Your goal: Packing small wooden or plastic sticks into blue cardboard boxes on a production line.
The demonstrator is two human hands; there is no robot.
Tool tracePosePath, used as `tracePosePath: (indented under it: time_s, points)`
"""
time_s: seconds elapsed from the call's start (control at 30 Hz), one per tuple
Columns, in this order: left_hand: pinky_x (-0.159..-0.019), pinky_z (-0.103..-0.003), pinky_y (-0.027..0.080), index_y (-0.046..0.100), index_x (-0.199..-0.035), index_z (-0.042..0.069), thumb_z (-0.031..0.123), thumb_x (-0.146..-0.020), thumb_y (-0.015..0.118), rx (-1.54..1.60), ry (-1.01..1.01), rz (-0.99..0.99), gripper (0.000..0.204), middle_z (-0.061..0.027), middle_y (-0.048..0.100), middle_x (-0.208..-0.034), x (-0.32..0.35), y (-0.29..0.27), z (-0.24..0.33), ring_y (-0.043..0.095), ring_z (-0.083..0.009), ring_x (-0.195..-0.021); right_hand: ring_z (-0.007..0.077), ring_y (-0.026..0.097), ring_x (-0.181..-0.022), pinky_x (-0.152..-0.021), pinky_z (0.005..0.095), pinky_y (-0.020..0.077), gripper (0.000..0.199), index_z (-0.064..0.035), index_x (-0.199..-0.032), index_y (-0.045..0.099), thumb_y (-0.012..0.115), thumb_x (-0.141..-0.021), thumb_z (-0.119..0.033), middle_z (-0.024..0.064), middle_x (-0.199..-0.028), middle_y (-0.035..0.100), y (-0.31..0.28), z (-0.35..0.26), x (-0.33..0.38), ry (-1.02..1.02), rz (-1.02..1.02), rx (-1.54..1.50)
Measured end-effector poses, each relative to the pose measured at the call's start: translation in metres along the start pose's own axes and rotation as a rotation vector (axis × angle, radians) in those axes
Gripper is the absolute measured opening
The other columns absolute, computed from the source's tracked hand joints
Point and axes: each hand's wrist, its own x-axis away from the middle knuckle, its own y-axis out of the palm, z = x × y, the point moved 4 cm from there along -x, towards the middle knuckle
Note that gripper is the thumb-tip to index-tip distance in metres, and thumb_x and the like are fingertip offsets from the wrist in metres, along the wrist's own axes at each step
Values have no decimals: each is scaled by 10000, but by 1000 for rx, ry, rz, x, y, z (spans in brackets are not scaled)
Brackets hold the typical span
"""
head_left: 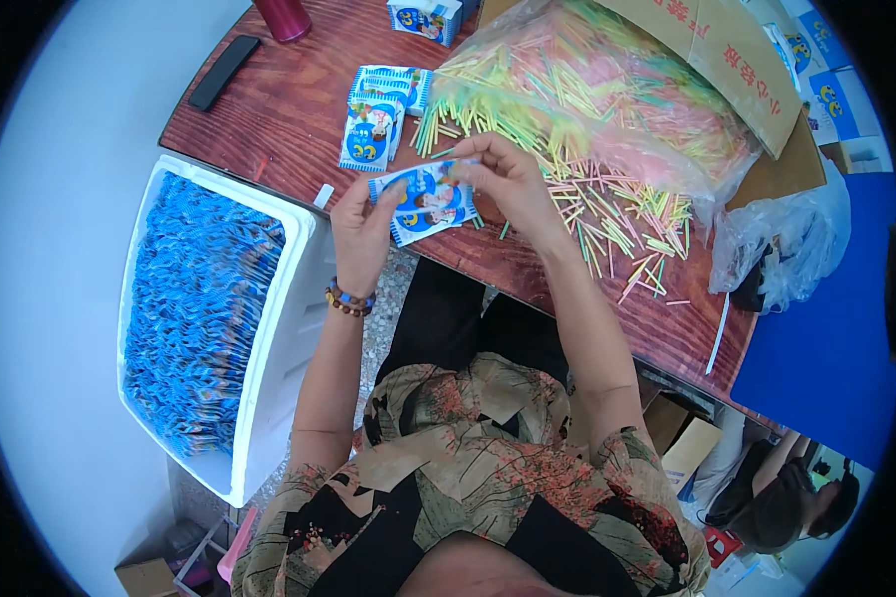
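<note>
A small blue-and-white packet (426, 189) is stretched level between my two hands at the near edge of the table. My left hand (361, 231) pinches its left end, thumb on top. My right hand (510, 187) grips the right end between thumb and bent fingers; what else those fingers might hold is hidden. Part of a similar packet shows just under the held one. Beyond my hands lies a small stack of the same packets (370, 131). Thin pastel sticks (607, 209), yellow, green and pink, are scattered to the right of my right hand.
A large clear bag of the sticks (617, 90) spills from a cardboard box (707, 50). At left stands a white foam box (269, 328) full of blue packets. A black bar-shaped object (225, 72) and red cup (284, 18) lie farther back. Another person (782, 502) is at lower right.
</note>
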Motion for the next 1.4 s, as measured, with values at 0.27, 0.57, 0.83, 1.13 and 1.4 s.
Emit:
tracePosePath:
  time_s: [0.27, 0.57, 0.83, 1.13, 1.4]
  points:
    - [-701, -204, 480, 672, -1005, -8, 68, -916, 627, 314, -200, 8, 125, 11, 665, -902, 30, 21, 9, 577, -22, -791, 40, 581, -792, -702, 210, 482, 93, -17, -949, 666, 680, -869, -62, -5, -867, 654, -5, 12, 41, 81, 39, 76]
    - [-677, -214, 501, 673, -1023, -13, 52, -906, 637, 529, -335, 81, 139, -22, 685, -922, 43, 40, 2, 605, -40, -759, 54, 623, -745, -657, 213, 522, 105, 21, -922, 678, 691, -857, -61, 23, -838, 680, -17, 23, 58, 74, 102, 63]
    - [-782, -286, 520, 662, -1013, -13, 163, -960, 583, 740, -411, 117, 200, -71, 693, -985, 52, 43, -10, 655, -111, -850, 22, 501, -629, -558, 218, 414, 96, -14, -849, 685, 679, -867, -109, -35, -645, 566, -15, 12, 62, -15, 88, 192]
    - [-899, -371, 524, 634, -1063, -27, 206, -980, 543, 837, -439, 98, 264, -115, 668, -1087, 51, 46, -6, 658, -194, -979, 213, 471, -1176, -993, 351, 381, 295, -68, -1006, 631, 761, -742, -88, 75, -1268, 496, -16, -23, 70, -415, -60, 352]
    - [-850, -319, 530, 635, -1076, -2, 171, -971, 557, 795, -582, -11, 216, -91, 674, -1068, 53, 44, -8, 659, -156, -952, 302, 389, -1292, -1056, 424, 321, 293, -94, -988, 701, 779, -711, -153, 77, -1387, 470, -9, -20, 72, -500, -168, 730]
